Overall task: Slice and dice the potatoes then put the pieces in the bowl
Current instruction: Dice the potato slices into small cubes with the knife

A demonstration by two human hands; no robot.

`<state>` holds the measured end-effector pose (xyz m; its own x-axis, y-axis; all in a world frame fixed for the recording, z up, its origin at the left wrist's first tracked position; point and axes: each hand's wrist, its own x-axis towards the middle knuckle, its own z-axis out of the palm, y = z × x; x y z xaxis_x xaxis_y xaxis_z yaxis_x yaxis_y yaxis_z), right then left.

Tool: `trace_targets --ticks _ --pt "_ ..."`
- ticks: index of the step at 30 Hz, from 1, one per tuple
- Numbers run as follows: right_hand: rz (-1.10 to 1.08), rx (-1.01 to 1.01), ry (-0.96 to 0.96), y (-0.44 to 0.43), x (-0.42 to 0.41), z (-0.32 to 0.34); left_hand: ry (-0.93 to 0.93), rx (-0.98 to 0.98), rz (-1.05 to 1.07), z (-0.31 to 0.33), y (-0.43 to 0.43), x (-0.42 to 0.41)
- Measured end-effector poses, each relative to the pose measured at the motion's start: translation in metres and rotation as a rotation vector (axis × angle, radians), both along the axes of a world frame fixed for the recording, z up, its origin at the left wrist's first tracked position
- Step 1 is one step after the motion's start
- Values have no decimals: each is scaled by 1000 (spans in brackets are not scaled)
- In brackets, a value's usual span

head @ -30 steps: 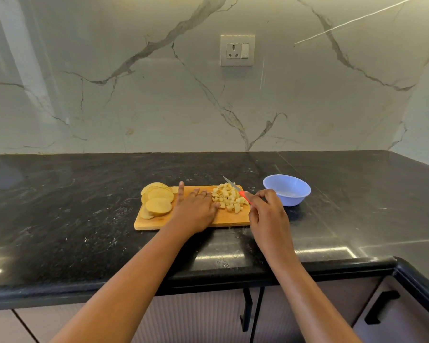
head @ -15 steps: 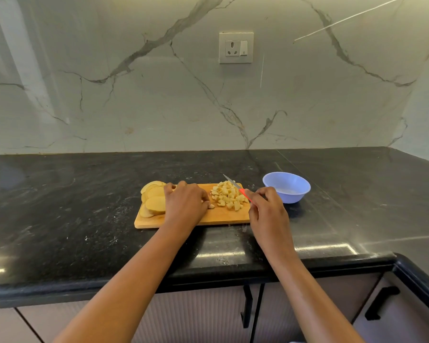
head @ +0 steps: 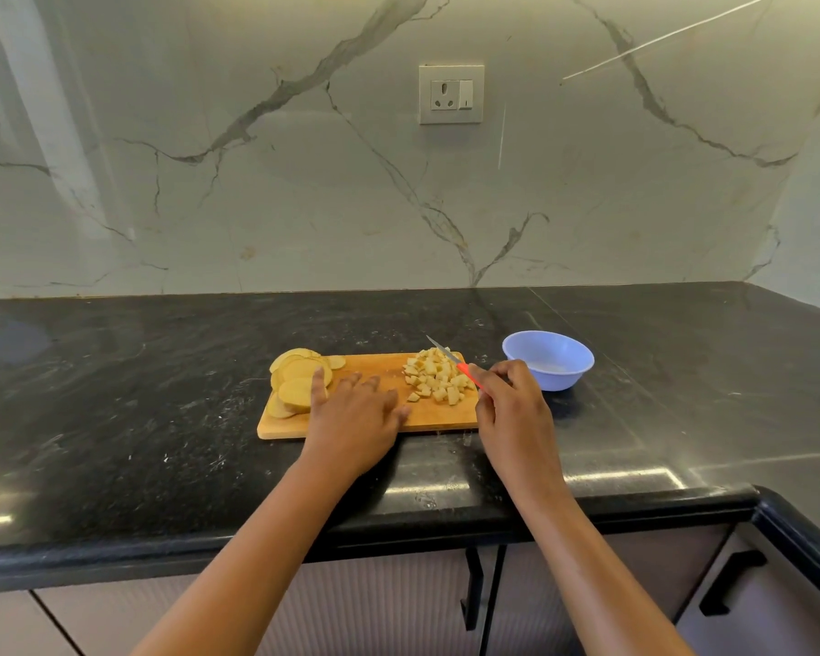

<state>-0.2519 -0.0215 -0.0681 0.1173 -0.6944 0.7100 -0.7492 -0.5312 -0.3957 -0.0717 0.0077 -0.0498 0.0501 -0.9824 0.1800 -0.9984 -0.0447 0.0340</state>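
Wooden board (head: 384, 366): flat under my left hand (head: 351, 419), long side toward me.
Potato slices (head: 299, 385): overlapping fan at my left fingertips, on the board's left end.
Diced pieces (head: 439, 376): loose heap between my two hands, just left of my right thumb.
Bowl (head: 547, 359): pale blue, just beyond my right knuckles and off the board; I see no potato in it.
Left fingers (head: 320, 381): straight and spread, holding nothing; the forefinger lies on the nearest slice, the rest on bare wood.
Right hand (head: 512, 409): curled round the red handle of the knife (head: 465, 371); the blade points away and leftward over the heap.
Handling, slices: light, stiff, likely wet and slick with starch; I would pin the stack from above with curled fingertips near its middle, nails ahead of the blade.
Handling, dice: light and apt to roll or scatter; better scooped with a cupped palm against the flat of the blade than pinched.
Edges: the outermost slices sit at the board's left rim, so a sideways nudge from my fingers could slide them onto the counter (head: 162, 395). The board's right end lies beside my right hand, a short gap from the bowl.
Room: open black stone left of my left hand and beyond my fingertips; nothing stands between the heap and the bowl but my own right hand.
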Motion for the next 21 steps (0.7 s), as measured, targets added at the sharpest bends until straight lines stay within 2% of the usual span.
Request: trace_targets --ticks 5,9,13,16,21 --pt "-9 -5 -10 0 -1 -1 -22 -4 -71 -4 4 -22" --pt "-4 1 -1 0 0 0 35 -49 5 -1 0 -16" --pt "-7 16 1 -2 -1 -1 -87 52 104 2 -20 -8" --pt "-2 15 -3 -2 -1 -1 -53 82 76 3 -33 -10" --pt "-4 4 -10 -1 0 -1 -30 19 71 7 -33 -4"
